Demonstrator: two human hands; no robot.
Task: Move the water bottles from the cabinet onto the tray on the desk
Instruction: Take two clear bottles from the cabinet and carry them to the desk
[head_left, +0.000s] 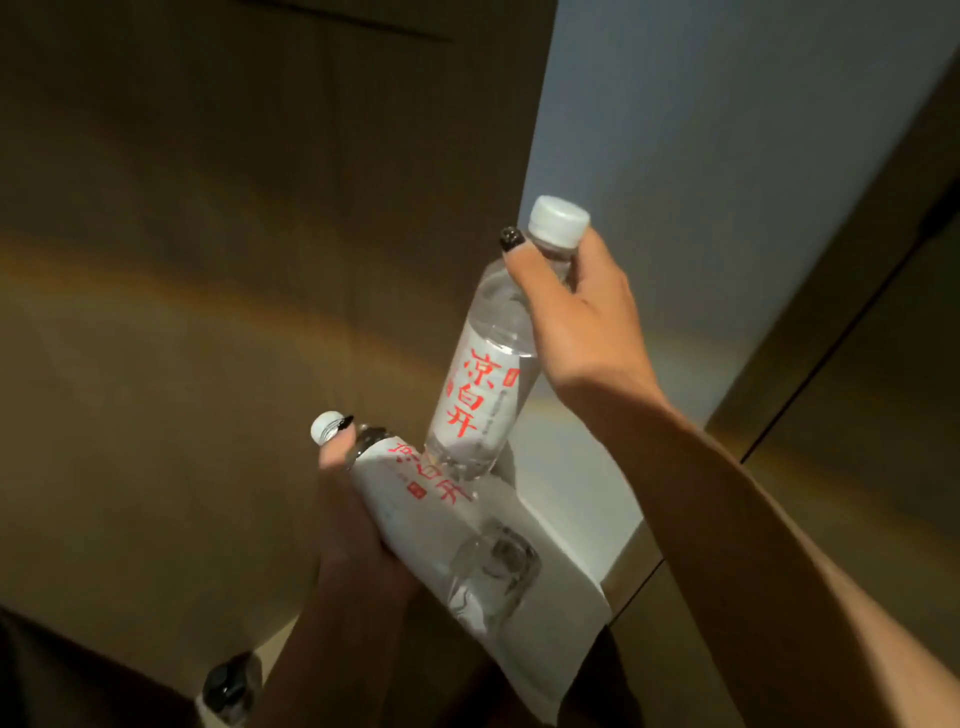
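Note:
Two clear water bottles with white caps and white labels printed in red are in my hands. My right hand grips the neck of one bottle, which hangs almost upright and tilts a little to the right. My left hand is curled round the other bottle, which lies slanted with its cap up-left and its base down-right. The upper bottle's base touches or overlaps the lower bottle's label. No tray or desk is in view.
A brown wooden panel fills the left and centre. A pale wall and a white ledge lie behind the bottles, with another brown panel at the right. A dark-capped bottle-like thing sits at the bottom left.

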